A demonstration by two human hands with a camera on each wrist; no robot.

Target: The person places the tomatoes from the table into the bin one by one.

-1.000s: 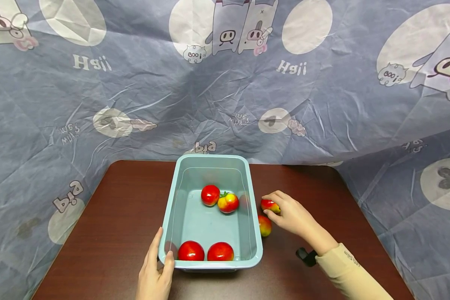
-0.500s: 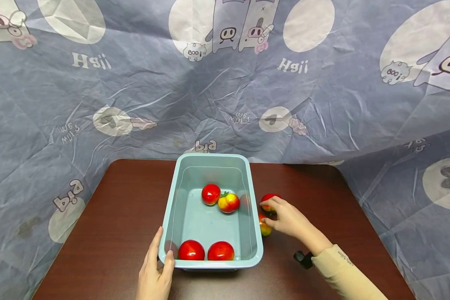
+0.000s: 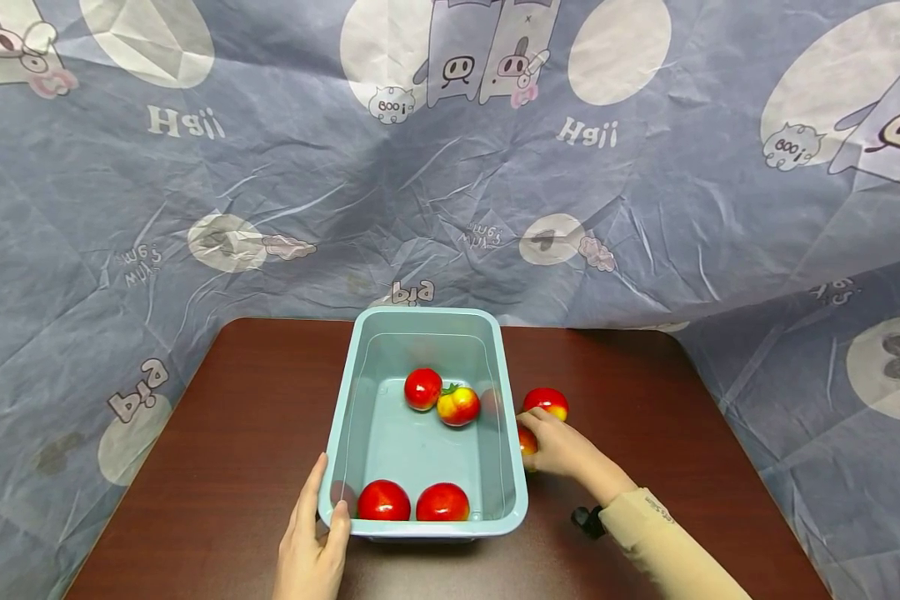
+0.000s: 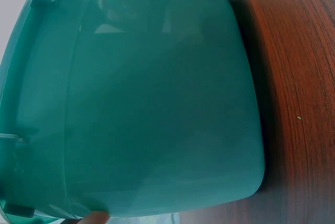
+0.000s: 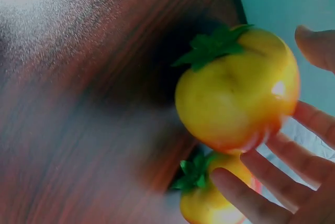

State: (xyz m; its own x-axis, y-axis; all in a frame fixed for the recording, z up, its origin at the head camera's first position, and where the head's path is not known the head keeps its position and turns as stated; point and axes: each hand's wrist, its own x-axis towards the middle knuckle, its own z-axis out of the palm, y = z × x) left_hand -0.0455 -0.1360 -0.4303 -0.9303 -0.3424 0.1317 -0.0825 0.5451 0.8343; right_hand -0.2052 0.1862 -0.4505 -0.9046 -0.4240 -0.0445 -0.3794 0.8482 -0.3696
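A light blue-green plastic bin stands on the table with several red-and-yellow tomatoes inside, such as one with a green leafy top. My left hand rests at the bin's near left corner, thumb on the near side and straight fingers along the left side. Just outside the bin's right wall, my right hand reaches over a tomato. In the right wrist view its fingers lie along that tomato's side, while the thumb stands apart from it. Another tomato lies just behind.
The dark brown table extends to both sides of the bin. A grey-blue printed cloth hangs behind it and along the right side. A small black object shows beside the right sleeve.
My right hand has moved from the farther tomato down and left to the nearer one beside the bin, leaving the farther one uncovered. My left hand and the bin stay put.
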